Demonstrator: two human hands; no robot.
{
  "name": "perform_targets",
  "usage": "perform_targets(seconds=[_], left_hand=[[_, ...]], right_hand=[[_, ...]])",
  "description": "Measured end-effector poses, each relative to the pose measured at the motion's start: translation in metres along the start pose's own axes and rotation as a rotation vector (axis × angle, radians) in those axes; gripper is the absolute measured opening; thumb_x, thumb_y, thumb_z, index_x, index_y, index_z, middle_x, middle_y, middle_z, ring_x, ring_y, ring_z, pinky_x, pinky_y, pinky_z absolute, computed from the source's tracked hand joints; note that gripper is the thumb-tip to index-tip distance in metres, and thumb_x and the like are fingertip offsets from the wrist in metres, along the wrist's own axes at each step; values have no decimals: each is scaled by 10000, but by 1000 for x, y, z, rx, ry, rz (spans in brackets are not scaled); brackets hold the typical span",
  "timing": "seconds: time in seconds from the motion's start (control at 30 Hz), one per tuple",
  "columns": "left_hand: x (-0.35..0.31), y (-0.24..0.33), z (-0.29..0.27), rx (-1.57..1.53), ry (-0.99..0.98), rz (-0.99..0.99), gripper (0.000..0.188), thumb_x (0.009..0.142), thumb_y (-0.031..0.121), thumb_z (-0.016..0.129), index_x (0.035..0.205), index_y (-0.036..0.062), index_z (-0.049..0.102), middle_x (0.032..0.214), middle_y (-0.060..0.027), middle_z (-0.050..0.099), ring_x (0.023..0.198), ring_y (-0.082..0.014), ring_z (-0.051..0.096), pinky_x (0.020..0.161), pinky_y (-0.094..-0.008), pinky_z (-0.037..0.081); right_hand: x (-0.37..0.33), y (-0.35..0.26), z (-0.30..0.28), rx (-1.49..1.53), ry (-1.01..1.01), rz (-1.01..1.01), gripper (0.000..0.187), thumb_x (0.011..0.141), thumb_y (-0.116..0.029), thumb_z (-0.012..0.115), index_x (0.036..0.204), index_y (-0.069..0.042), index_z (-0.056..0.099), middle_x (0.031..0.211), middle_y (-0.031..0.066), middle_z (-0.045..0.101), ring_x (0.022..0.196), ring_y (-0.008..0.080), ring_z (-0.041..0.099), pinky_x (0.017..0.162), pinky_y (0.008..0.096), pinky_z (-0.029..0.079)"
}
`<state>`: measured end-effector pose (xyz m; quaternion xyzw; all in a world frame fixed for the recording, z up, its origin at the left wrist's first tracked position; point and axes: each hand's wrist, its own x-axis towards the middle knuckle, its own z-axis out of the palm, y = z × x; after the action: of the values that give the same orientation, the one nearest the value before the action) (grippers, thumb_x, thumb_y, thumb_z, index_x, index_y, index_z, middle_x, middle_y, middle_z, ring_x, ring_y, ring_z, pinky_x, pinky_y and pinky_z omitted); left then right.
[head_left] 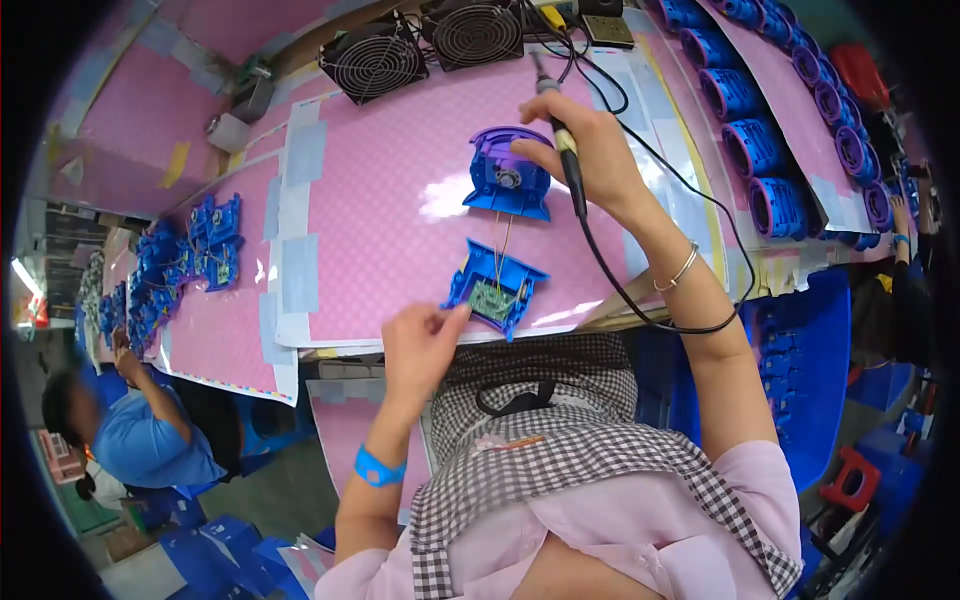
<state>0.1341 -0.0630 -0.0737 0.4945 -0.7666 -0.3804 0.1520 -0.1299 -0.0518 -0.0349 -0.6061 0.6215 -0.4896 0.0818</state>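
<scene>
Centre: your left hand curls against the blue housing of the circuit board, perhaps steadying it; a firm pinch cannot be confirmed. Your right hand grips a soldering iron, tip upward, apparently clear of the wired purple-and-blue shell, upper centre. The bench is pink-sheeted; fans stand at top, a co-worker sits lower left.

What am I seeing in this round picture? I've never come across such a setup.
There is no robot: these are a person's bare hands, seen by a fisheye camera worn on the head and looking down, so straight edges bend. The right hand holds a soldering iron. The left hand is at the edge of a blue housing with a green circuit board. Thin wires lead to a purple-and-blue housing on the pink tabletop.
</scene>
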Motion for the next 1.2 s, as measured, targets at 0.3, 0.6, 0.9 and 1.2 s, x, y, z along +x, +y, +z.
perform_targets(seconds=[0.3, 0.6, 0.9, 1.2], left_hand=[[-32, 11, -10, 215, 366, 259, 266, 749, 248, 775, 757, 0, 678, 657, -102, 604, 538, -250, 574, 499, -362, 420], [-27, 0, 2, 306, 272, 81, 351, 751, 189, 730, 547, -22, 538, 531, -129, 503, 476, -268, 498, 468, -384, 367], [-11, 28, -19, -180, 279, -33, 251, 838, 214, 693, 686, 46, 585, 610, 12, 488, 537, -113, 445, 485, -297, 345], [25, 34, -18, 51, 292, 498, 299, 864, -55, 498, 1090, 37, 672, 725, -25, 478, 638, -168, 489, 672, -273, 421]], right_hand=[[-57, 17, 5, -36, 23, -136, 317, 691, -107, 812, 944, -51, 629, 806, 85, 659, 732, 208, 618, 625, 295, 480], [-64, 26, 16, -80, -57, -127, 245, 668, 61, 626, 889, -46, 619, 707, 66, 557, 692, 221, 540, 597, 316, 440], [-85, -12, -5, 171, -45, -140, 215, 920, -271, 617, 906, -57, 637, 715, 34, 563, 679, 146, 520, 632, 281, 437], [-106, -21, -15, 646, 151, 504, 161, 898, -56, 551, 993, 43, 635, 726, 51, 579, 638, 103, 525, 609, 227, 411]])
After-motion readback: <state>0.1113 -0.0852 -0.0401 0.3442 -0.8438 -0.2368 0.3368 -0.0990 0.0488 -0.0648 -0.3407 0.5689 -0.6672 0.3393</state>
